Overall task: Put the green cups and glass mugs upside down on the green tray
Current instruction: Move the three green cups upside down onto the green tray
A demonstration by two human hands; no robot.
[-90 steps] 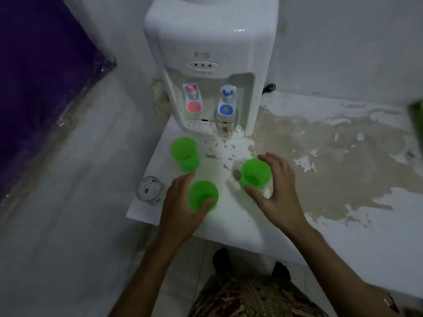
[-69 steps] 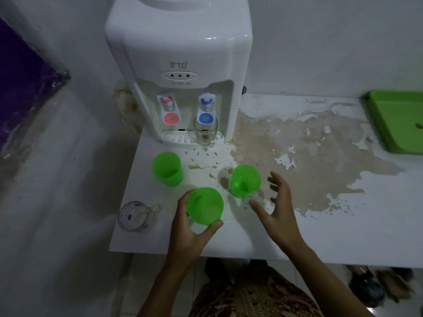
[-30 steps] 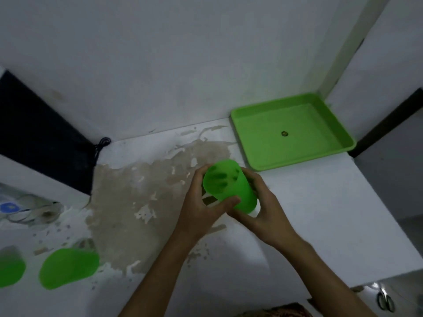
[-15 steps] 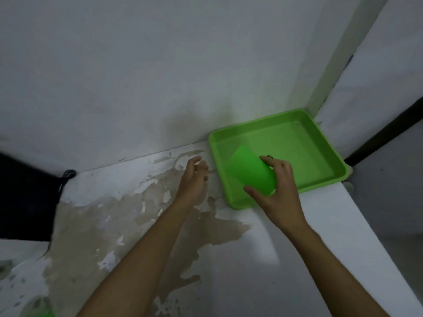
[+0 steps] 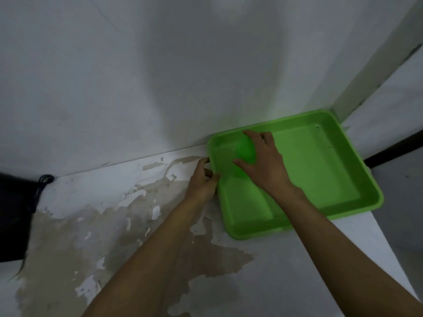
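Note:
The green tray [image 5: 320, 179] lies in the far right corner of the white counter, against the wall. Inside its far left part sits a green cup [image 5: 246, 151], base up, and my right hand [image 5: 263, 161] is wrapped over it from above. My left hand [image 5: 202, 179] rests on the counter with its fingers curled against the tray's left rim. The other green cups and the glass mugs are out of view.
The white counter [image 5: 114, 225] has a large brown patch of peeled paint in front of me. A black cord [image 5: 44, 179] hangs at the wall on the left. The counter's right edge drops off just past the tray.
My right hand has carried the green cup from above the tray's near left rim into its far left part. My left hand has shifted right to the tray's rim.

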